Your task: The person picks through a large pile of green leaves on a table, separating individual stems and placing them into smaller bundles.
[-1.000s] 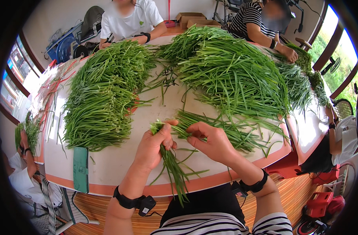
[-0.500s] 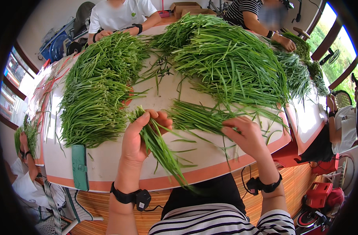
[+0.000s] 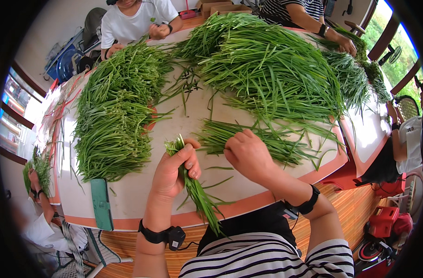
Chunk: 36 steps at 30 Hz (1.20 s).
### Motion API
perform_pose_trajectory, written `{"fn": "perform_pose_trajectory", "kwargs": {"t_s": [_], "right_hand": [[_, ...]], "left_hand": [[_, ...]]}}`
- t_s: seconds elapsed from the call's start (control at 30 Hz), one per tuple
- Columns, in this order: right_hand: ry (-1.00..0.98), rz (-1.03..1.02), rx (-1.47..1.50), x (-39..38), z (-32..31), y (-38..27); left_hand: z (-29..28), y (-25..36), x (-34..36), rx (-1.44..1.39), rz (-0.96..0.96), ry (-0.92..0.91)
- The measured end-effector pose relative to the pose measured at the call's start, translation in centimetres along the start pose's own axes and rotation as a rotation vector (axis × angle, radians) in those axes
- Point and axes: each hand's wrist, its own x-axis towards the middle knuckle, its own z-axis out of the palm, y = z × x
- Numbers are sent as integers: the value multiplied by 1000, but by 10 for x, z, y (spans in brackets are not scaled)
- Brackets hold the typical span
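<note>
My left hand [image 3: 174, 171] grips an upright bunch of green leafy stalks [image 3: 197, 204], pale ends at the top and long blades hanging below. My right hand [image 3: 246, 153] is curled at the near edge of a small loose pile of stalks [image 3: 281, 143], its fingertips hidden, so what they hold cannot be made out. A tall, dense heap [image 3: 276, 74] lies behind that pile, and a long stacked row of stalks [image 3: 112, 125] runs along the left.
A green phone case [image 3: 101, 204] lies at the table's [image 3: 142, 204] near left. Co-workers sit across [image 3: 132, 23], at back right [image 3: 294, 14], far left [image 3: 40, 222] and right [image 3: 406, 143], handling greens. Red plastic stools or boxes [image 3: 380, 222] stand at right.
My right hand left the bunch, moved right to the loose pile, then came back leftward, curled. The bunch is more upright than half a second ago. The co-worker opposite raised a hand.
</note>
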Motion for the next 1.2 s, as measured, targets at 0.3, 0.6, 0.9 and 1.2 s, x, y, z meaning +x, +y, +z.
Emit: {"fn": "perform_pose_trajectory", "kwargs": {"t_s": [0.3,0.6,0.9,1.2], "right_hand": [[-107,350,738,-3,-28,1],[3,90,572,-2,-15,-17],[92,47,609,2,-10,-19],[-137,240,733,-9,-21,-10]], "left_hand": [[0,-6,1,130,-75,106],[2,-10,3,347,-33,168],[2,-8,3,191,13,138],[-16,1,7,-102,171,207]]}}
